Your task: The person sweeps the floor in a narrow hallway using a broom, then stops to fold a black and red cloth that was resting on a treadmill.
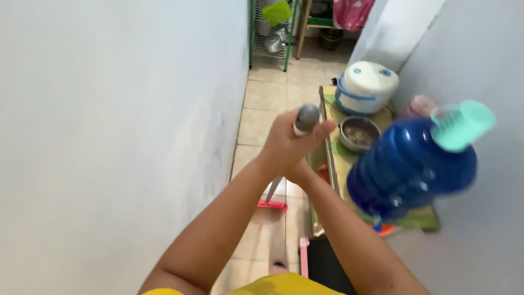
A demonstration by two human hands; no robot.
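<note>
My left hand (289,145) was closed around the grey top of the mop handle (305,117), a stiff, light pole, best held near that end. My right hand was hidden, I think behind the blurred blue bottle (409,164) above the low table's (420,218) front edge; heavy-looking, smooth, probably slippery.
</note>
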